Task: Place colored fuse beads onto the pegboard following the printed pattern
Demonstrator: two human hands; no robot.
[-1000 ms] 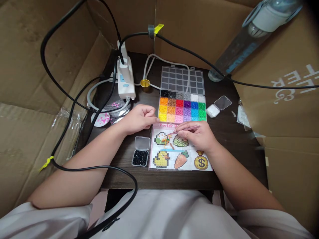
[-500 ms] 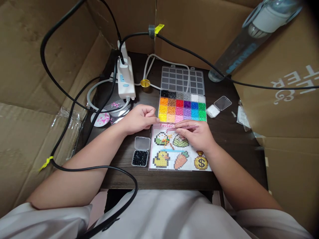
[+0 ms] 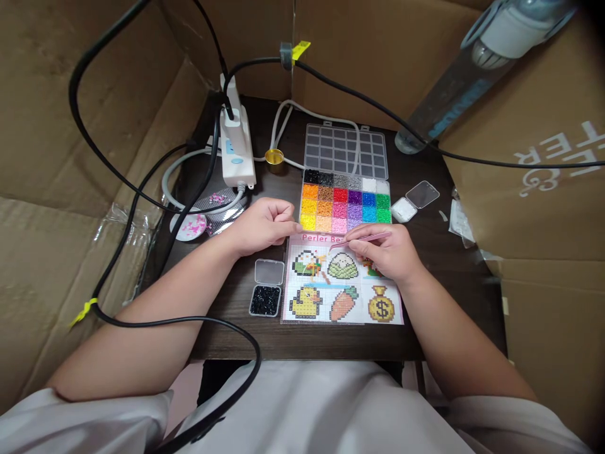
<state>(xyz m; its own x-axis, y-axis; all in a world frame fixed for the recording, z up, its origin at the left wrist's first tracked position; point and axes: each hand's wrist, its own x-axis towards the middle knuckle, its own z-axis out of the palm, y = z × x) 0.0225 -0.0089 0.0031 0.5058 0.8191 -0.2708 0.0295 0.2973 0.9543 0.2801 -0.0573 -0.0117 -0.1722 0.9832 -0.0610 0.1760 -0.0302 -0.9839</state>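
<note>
Pink tweezers point(image 3: 373, 238) are pinched in my right hand point(image 3: 385, 252), tips pointing left just over the top of a printed Perler pattern sheet point(image 3: 288, 302). Whether the tips grip a bead is too small to tell. Loose orange, green and brown bits point(image 3: 321, 270) lie over the sheet's upper left picture. My left hand point(image 3: 269, 224) is closed, its thumb side touching the lower left corner of the bead box point(image 3: 301, 202); its curled fingers hide whatever may be inside them. That box stands open, its compartments filled with beads of many colours.
A small case of black beads point(image 3: 265, 301) lies open left of the sheet; a case of white pieces point(image 3: 404, 210) is at right. Behind are a power strip point(image 3: 237, 161), a gold cup point(image 3: 274, 161) and a bottle point(image 3: 444, 113). Black cables point(image 3: 174, 320) cross my left arm. Cardboard walls surround the table.
My right hand and the tweezers have shifted right and slightly up, uncovering more of the sheet's title and upper pictures. My left hand stays in place.
</note>
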